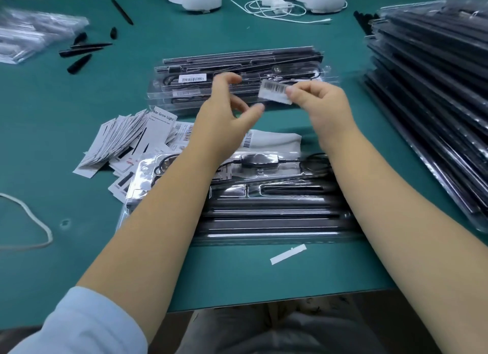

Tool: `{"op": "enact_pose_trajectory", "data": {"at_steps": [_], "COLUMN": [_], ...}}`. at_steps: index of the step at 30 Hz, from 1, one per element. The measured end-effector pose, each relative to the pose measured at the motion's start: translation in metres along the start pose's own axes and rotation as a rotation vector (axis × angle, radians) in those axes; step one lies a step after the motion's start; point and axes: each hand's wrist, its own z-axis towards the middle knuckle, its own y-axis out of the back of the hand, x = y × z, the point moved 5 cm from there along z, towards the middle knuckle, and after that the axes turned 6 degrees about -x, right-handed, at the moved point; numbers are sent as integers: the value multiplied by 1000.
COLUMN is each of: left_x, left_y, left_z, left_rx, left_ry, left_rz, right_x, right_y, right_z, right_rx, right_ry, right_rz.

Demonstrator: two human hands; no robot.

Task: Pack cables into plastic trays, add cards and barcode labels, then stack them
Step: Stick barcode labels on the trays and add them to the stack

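Right hand point(320, 102) fingers point(291, 91) pinch a barcode label point(274, 92); left hand point(224, 110) relaxed.

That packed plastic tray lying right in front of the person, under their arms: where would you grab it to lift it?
Judging by its shape, take the near tray by its two short ends, one hand from the left and one from the right. It is long, flat and thin, lying lengthwise across the green table, so a grip at one spot would probably let it sag. The clear rim offers an edge to pinch.
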Motion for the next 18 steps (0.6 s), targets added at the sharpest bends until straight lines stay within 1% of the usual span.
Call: {"op": "enact_pose_trajectory", "data": {"at_steps": [3,5,6,7,9,11,12,15,16,18], "left_x": [-13,-16,-17,-17,-18,-17,-17,-17,-17,-18], "left_y": [-21,-35,-40,-42,-44,-45,-47,-51,-51,-51], "left_z": [-10,-15,-15,-15,-15,-16,-16,-15,-14,-14], "left_rx": [274,436,478,493,495,519,539,582,587,591], "left_ry": [-276,-369,-385,-397,-413,-398,-382,-317,-288,-273], "left_rz": [291,408,435,445,437,399,393,412,402,383], "right_x": [-5,-7,-6,-5,-3,-1,0,-3,-5,-12], "right_y": [16,23,26,29,37,48,55,74,77,83], "right_z": [5,9,11,12,9,-1,-7,-31,-39,-50], "right_rx": [-162,-224,-207,-148,28,127,139,184,204,196], "right_ry": [-123,-213,-264,-315,-395,-423,-409,-295,-278,-285], "right_rz": [194,282,285,253,145,27,-65,-475,-540,-540]}}
